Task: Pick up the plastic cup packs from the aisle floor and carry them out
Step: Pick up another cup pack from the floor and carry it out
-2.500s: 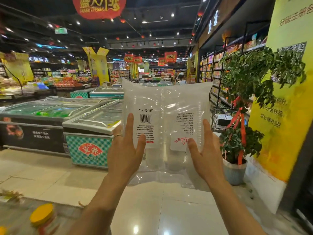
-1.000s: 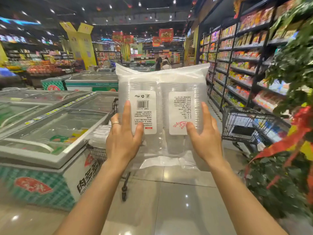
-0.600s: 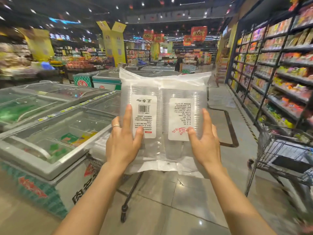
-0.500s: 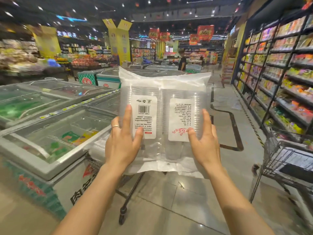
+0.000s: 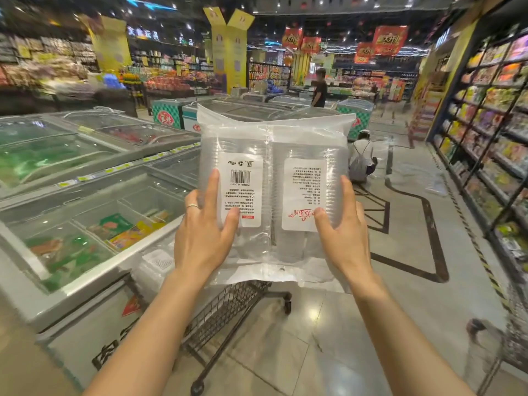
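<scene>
The plastic cup packs (image 5: 274,144) stand upright in the air, side by side. The left hand (image 5: 204,235) and right hand (image 5: 343,232) clasp their outer edges. Below them are a wire cart (image 5: 228,304) and a glossy tiled floor (image 5: 357,338). Chest freezers (image 5: 85,195) of packaged food are on the left, stocked shelves (image 5: 485,138) on the right.

Behind the clear plastic cup packs (image 5: 271,132) I lose most fingers of the left hand (image 5: 203,241) and right hand (image 5: 343,238), and much of the near black wire cart (image 5: 225,307). I cannot read the small print on the white labels (image 5: 304,192).
</scene>
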Tool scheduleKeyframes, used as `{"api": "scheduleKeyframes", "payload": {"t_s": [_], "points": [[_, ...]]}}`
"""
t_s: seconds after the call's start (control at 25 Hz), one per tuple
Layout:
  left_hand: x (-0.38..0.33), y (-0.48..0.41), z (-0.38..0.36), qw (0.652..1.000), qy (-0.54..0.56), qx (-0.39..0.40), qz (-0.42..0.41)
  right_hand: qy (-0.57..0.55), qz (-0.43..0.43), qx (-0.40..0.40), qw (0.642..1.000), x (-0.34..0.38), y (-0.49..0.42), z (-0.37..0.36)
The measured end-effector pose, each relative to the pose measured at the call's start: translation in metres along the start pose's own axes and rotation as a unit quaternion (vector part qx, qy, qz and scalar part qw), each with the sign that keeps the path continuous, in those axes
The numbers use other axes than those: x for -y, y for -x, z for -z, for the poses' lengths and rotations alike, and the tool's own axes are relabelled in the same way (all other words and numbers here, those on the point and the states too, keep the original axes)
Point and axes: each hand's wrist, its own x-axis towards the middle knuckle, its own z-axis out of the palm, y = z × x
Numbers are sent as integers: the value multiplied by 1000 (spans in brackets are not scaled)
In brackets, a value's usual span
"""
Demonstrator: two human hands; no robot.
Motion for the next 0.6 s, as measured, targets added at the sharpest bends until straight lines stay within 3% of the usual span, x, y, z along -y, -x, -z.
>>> {"api": "scheduleKeyframes", "payload": {"t_s": [0.32, 0.6], "points": [[67, -154, -77, 999, 0, 2, 39, 3, 8, 46, 999, -20, -163, -119], [113, -227, -116, 997, -27, 10, 78, 3, 47, 73, 996, -42, -257, -199]]}}
